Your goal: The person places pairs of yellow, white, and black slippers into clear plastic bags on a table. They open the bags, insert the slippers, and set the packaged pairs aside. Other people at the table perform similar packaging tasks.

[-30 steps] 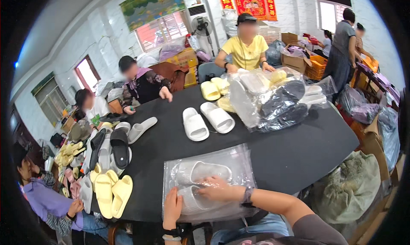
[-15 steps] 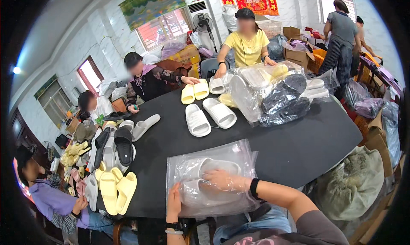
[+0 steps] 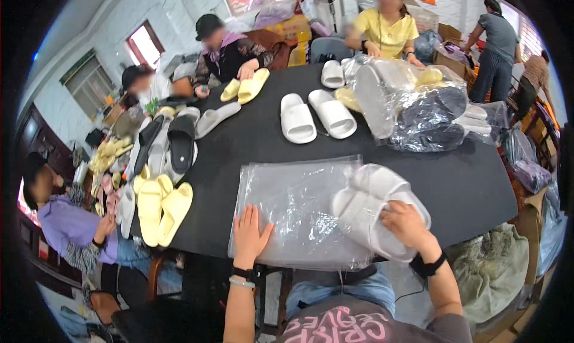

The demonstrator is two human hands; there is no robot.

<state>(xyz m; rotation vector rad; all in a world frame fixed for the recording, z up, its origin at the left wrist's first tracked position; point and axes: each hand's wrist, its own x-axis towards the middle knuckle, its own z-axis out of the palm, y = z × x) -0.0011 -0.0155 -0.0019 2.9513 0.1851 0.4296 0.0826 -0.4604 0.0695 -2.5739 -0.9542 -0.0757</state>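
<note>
In front of me a flat stack of clear plastic bags (image 3: 299, 208) lies at the table's near edge. My left hand (image 3: 252, 232) rests flat on the left part of this stack, fingers stretched and holding nothing. At the right end of the stack is a pair of white slippers (image 3: 369, 206), with clear film around them. My right hand (image 3: 405, 224) has its fingers curled over the near right slipper of that pair, gripping it. Beyond, two white slippers without a bag, a left one (image 3: 297, 120) and a right one (image 3: 333, 114), lie on the black table (image 3: 239, 145).
Bagged slippers (image 3: 427, 113) are piled at the far right. Yellow slippers (image 3: 166, 208) and black slippers (image 3: 181, 142) crowd the left side. Across the table one person (image 3: 236, 56) handles a yellow slipper; another (image 3: 388, 29) stands. A cloth sack (image 3: 490, 271) sits right.
My right hand has carried the slippers to the right, off most of the bag stack. My left hand now lies flat on the bags. Across the table, the yellow slippers have shifted.
</note>
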